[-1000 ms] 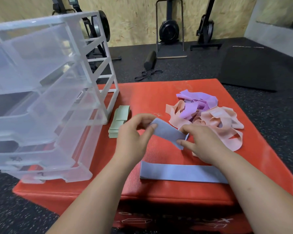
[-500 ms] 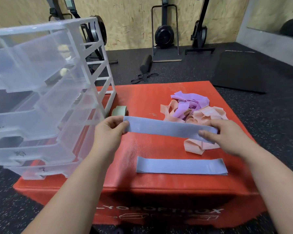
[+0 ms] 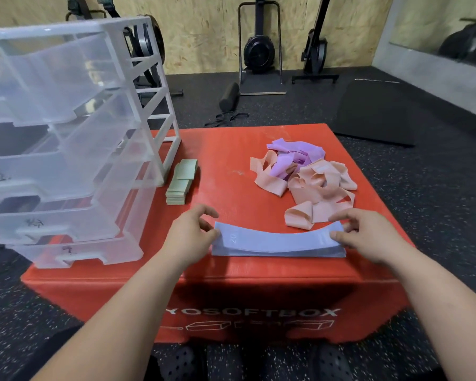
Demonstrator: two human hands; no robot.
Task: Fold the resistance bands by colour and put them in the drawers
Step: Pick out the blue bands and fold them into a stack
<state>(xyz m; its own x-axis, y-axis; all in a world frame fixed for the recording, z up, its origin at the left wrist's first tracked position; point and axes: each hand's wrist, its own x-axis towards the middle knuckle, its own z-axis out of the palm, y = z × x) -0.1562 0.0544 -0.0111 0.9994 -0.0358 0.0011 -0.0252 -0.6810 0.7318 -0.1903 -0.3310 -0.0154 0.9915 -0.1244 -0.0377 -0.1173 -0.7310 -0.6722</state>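
The blue band (image 3: 275,239) is coming down now. Half a second ago it was hanging stretched in the air between the 2 hands, well above the red box (image 3: 231,149); now it is lying on the lower blue band (image 3: 272,253), which is sitting near the front edge of the box. The ends are lining up closely and the middle is sagging a little. My read: the stretching-out is finished, the stacking is happening, and the fold itself is not yet made.

The left hand (image 3: 188,233) is pinching the left end, thumb on top and fingers (image 3: 208,213) curled just above the far edge. The right hand (image 3: 367,236) is doing the same at the right end. Neither grip looks tight, and both hands are holding only that band.

Counting up: 2 blue bands are showing, though the stack's edge may be hiding more layers. 1 folded green stack (image 3: 180,182) is waiting just beside the drawer unit (image 3: 66,133); I cannot tell how many bands are in it. The purple bands (image 3: 297,154) and peach bands (image 3: 322,188) are tangling together in 1 heap at the far right, too knotted to count. At least 4 drawers are standing pulled out in steps, and no bands are showing inside them.
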